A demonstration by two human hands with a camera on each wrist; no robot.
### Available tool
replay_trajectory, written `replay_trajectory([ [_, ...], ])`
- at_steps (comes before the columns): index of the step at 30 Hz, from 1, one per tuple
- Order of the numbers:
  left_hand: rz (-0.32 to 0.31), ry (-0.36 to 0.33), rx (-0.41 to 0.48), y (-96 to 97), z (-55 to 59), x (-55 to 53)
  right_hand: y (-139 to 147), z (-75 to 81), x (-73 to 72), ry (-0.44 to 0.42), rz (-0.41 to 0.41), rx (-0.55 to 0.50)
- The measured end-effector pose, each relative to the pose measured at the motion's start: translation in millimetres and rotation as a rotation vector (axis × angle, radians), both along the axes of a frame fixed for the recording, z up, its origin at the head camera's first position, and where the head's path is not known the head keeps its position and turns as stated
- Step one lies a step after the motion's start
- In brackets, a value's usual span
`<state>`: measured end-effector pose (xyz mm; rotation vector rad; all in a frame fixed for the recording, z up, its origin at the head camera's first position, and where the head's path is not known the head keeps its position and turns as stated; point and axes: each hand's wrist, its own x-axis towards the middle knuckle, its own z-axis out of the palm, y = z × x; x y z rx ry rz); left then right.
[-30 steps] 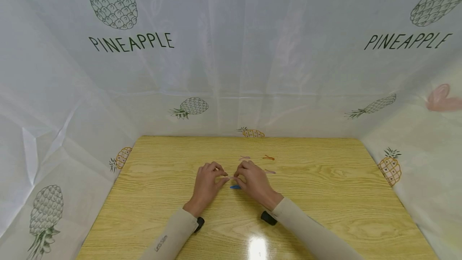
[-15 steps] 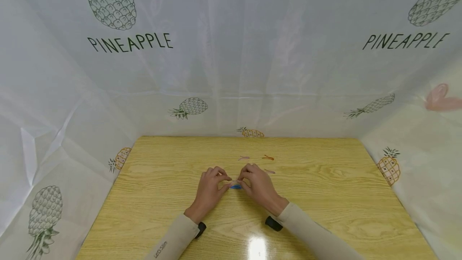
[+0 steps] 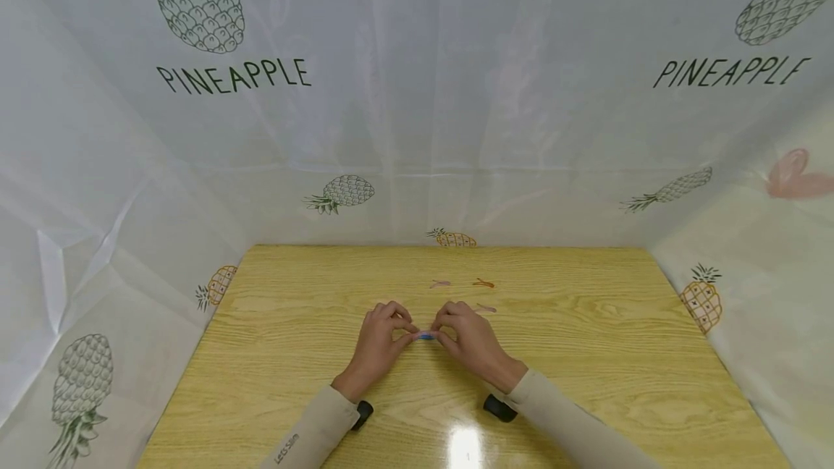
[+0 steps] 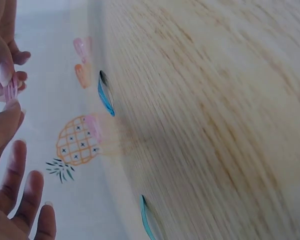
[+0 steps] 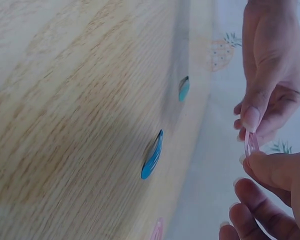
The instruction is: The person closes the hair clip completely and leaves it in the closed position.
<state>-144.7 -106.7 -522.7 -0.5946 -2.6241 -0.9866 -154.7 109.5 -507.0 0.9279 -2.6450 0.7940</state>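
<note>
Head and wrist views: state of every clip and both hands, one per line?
Left hand: pinching one end of the held clip
Right hand: pinching its other end
Held clip: pink, raised off the table; snapped or not, can't tell
Blue clip: on table, untouched
Teal clip: on table, untouched
Orange clip: on table, looks forked
Far pink clip: on table
Near pink clip: on table

Yellowish wood-grain table [image 3: 599,353], creased whitish sheeting [image 3: 449,107] behind and at both sides, printed with pineapples [image 3: 198,2] and dark PINEAPPLE lettering [image 3: 234,77], bright glare [image 3: 465,446] on the near tabletop.
</note>
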Motion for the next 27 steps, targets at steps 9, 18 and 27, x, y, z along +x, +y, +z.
replay_trajectory([
  [9,-0.076,-0.114,0.095,-5.2,0.6,-1.6,4.0,3.5,2.8,-0.081,0.056,-0.051],
  [18,-0.179,-0.132,0.131,-10.9,1.5,-2.8,9.6,5.1,1.7,-0.149,0.149,-0.096],
  [27,-0.266,-0.077,0.075,-14.2,5.2,-0.4,14.7,2.9,0.3,-0.152,0.230,-0.080],
])
